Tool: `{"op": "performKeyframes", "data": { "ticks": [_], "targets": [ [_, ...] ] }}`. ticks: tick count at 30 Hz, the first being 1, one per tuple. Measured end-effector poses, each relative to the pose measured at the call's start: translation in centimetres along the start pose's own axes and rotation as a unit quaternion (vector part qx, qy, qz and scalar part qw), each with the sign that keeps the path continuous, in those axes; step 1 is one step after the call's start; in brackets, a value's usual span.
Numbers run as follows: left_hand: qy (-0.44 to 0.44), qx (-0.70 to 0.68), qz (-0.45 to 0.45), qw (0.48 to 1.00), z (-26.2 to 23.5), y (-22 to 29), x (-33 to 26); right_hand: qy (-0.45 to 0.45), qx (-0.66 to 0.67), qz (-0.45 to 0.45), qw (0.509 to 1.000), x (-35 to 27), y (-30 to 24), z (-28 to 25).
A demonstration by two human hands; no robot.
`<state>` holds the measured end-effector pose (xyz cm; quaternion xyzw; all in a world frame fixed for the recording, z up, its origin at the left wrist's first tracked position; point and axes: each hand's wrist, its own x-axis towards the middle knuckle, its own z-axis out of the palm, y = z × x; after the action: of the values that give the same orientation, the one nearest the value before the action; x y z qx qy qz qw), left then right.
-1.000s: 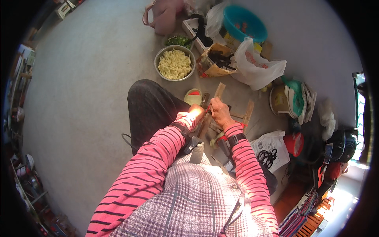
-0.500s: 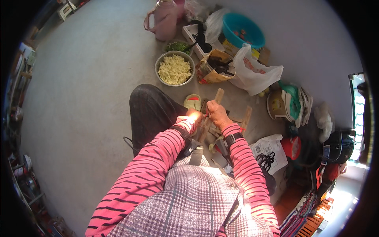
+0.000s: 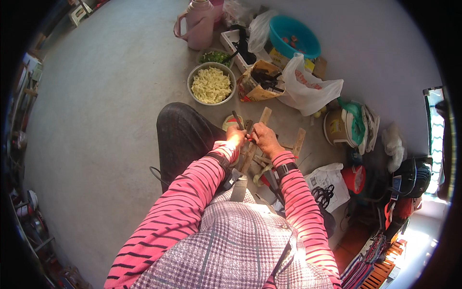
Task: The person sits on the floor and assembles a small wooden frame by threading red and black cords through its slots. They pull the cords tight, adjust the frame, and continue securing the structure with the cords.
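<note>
Close together in front of my knees, both hands are closed. My left hand grips a slim dark bar, whose end sticks out beyond the fingers. My right hand has its fingers curled beside the left, over a wooden frame; what it pinches is hidden. A small red bit shows between the two hands, too small to name. The frame has pale wooden bars, a second upright standing to its right. Just beyond my left hand is a light green slipper.
Ahead stand a bowl of pale shredded food, a bowl of chopped greens, a pink thermos jug, a paper bag of dark pieces, a white plastic bag and a teal basin. Right are a bucket and black cord.
The dark bar now stands up out of my left hand, where it did not show before. My left hand has turned a little; the right hand has stayed nearly in place.
</note>
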<state>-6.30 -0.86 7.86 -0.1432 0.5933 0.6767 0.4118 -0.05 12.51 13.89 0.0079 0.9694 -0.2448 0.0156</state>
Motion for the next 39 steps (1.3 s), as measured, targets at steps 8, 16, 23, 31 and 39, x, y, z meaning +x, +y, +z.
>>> {"op": "performKeyframes", "data": {
  "ticks": [8, 16, 23, 31, 39],
  "targets": [
    [0.009, 0.213, 0.193, 0.958, -0.2, -3.2, 3.8, 0.014, -0.048, -0.047, 0.998, -0.2, -0.5, -0.5],
    [-0.044, 0.221, 0.183, 0.957, -0.3, -2.4, 2.9, 0.024, -0.117, -0.123, 0.985, 0.3, -1.5, -0.8],
    [-0.062, 0.280, 0.194, 0.938, -0.2, -0.7, 1.2, -0.046, -0.158, -0.081, 0.983, 0.3, -1.3, -1.2],
    [-0.099, 0.281, 0.156, 0.942, -0.2, 1.5, -0.7, -0.060, -0.142, -0.088, 0.984, 0.6, -0.8, -1.3],
    [-0.134, 0.221, 0.137, 0.956, -0.4, 0.5, 0.2, -0.092, -0.095, -0.059, 0.990, 1.0, -0.3, -0.9]
  ]
}}
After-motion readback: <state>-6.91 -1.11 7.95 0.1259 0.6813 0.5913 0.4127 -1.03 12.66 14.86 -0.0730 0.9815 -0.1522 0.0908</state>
